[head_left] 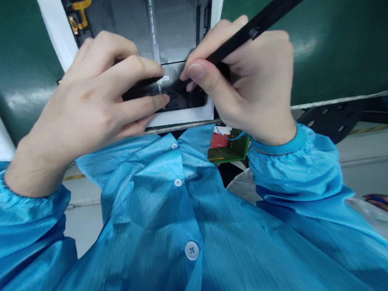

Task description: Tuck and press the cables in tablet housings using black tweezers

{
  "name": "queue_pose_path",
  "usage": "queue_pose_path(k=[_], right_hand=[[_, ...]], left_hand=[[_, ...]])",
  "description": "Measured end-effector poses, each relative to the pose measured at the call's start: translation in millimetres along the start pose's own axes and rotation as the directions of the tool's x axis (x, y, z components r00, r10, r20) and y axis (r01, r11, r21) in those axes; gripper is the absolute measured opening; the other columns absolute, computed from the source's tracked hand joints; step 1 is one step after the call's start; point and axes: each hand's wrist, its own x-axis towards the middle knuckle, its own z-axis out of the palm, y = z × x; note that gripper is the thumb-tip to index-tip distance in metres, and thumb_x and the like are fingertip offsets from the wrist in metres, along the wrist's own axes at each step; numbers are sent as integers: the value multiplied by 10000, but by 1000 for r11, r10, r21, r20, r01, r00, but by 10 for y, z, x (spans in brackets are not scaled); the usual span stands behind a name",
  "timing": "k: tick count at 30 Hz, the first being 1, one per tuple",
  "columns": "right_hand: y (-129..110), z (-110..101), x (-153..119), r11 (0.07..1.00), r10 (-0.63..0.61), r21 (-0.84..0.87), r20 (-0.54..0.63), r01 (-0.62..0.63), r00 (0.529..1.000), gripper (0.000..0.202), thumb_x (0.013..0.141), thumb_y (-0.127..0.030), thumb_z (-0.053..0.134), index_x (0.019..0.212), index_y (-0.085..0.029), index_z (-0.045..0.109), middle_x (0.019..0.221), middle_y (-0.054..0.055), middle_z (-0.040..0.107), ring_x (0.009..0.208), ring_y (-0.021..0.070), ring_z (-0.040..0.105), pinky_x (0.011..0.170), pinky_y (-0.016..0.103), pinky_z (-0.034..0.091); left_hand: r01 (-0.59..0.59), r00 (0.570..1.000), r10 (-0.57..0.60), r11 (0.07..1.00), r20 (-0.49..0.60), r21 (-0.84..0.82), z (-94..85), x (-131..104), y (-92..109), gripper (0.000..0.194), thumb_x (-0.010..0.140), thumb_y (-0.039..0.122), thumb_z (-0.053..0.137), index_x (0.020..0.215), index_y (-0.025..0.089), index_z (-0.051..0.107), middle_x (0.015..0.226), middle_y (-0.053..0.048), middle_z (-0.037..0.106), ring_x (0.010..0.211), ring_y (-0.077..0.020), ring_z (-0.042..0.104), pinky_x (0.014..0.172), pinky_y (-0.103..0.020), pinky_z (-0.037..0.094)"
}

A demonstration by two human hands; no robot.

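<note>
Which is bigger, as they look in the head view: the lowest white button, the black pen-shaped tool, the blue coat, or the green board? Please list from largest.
1. Blue coat
2. Black pen-shaped tool
3. Green board, partly covered
4. Lowest white button

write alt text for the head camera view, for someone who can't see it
A right hand steers a black pen-like tool over a dark electronic assembly as the left hand presses it, above blue sleeves.

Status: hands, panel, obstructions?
Left hand: fingertips on panel. Right hand: gripping black tool, lower end at panel. In the way: both hands partly cover panel.
</note>
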Motion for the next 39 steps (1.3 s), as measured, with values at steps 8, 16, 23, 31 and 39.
queue_pose_path(k=[8,16,23,31,39], right_hand=[[52,21,-6,981,-131,133,-64,138,989,204,1148,-237,603,995,-243,737,931,1,789,876,179,756,886,399,608],[-4,-73,-137,990,-140,13,32,139,990,87,1100,-238,684,1119,-291,751,1023,-11,818,970,239,775,957,492,579],[38,-35,-220,990,-120,74,-34,122,992,179,1081,-250,703,1196,-359,786,1046,-34,840,943,244,795,960,482,589],[3,7,-193,992,-45,111,-98,56,994,178,1078,-268,691,1150,-384,806,978,-37,842,851,244,762,898,481,591],[34,34,-192,986,-56,150,-122,74,991,122,1072,-224,711,1098,-295,807,950,-2,829,868,232,749,877,458,580]], left_hand=[[-201,978,205,975,-33,92,-15,37,-108,334,1094,310,714,1383,144,689,1512,-163,656,1355,-519,648,992,-712,606],[-202,979,205,971,-14,129,-21,27,-110,407,1148,377,613,1494,164,608,1550,-141,621,1404,-462,631,1044,-688,596],[-189,982,190,976,-2,109,-9,-13,-130,493,1154,443,590,1573,185,557,1581,-149,594,1451,-450,583,1077,-696,569],[-131,991,132,991,-33,24,-16,-1,-72,418,1140,383,629,1513,196,605,1556,-140,625,1458,-452,590,1102,-661,546],[-113,993,113,994,-34,12,-1,31,-74,395,1140,409,636,1469,194,610,1525,-122,640,1412,-472,620,1062,-680,562]])
